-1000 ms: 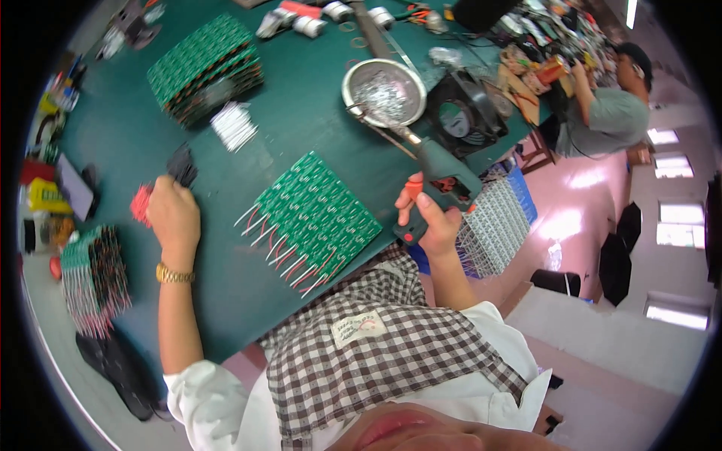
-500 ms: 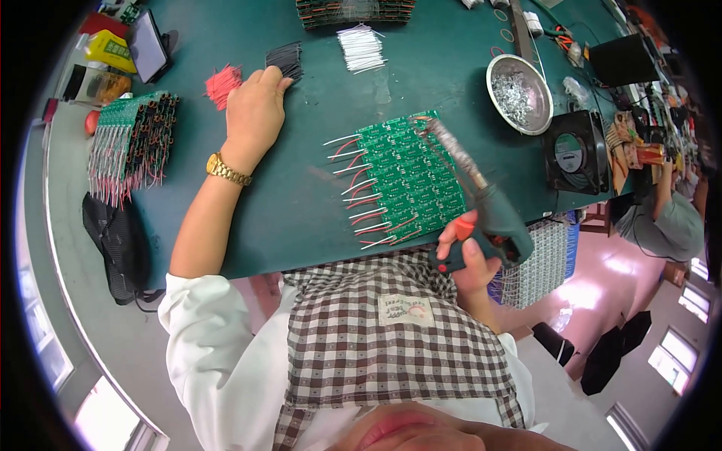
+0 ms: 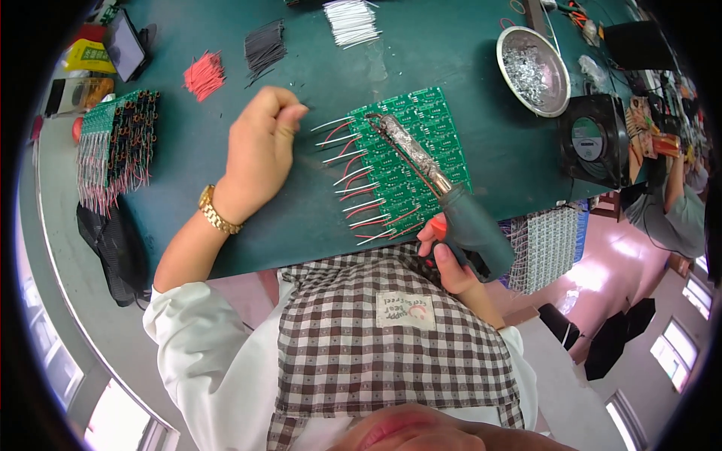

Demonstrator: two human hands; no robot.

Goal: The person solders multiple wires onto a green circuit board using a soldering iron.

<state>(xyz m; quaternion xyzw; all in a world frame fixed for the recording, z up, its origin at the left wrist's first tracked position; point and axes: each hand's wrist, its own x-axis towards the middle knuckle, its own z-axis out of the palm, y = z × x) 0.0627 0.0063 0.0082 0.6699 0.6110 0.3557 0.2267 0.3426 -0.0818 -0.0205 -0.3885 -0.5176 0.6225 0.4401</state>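
My left hand [image 3: 263, 150], with a gold watch on its wrist, is raised over the table left of the circuit boards, thumb and forefinger pinched together; whatever is between the fingertips is too small to make out. In my right hand [image 3: 455, 264] is a soldering gun [image 3: 470, 225] with a dark green body, a red trigger and a foil-wrapped barrel. Its tip hovers over the upper left of a panel of green circuit boards [image 3: 444, 143]. Red and white wires [image 3: 361, 201] stick out from the panel's left edge. Black wires [image 3: 265, 49] lie in a pile beyond my left hand.
Red wires [image 3: 204, 75] and white wires [image 3: 351, 22] lie in piles at the back. Stacked wired boards [image 3: 113, 146] stand at left beside a phone [image 3: 125, 45]. To the right are a metal bowl [image 3: 556, 86] of silvery bits and a black fan [image 3: 594, 141]. Another person's arm [image 3: 674, 184] shows far right.
My left hand has drawn back toward me from the black wire pile, fingers pinched. The soldering gun has shifted left, its tip nearing the wired edge of the panel. The view has shifted slightly.
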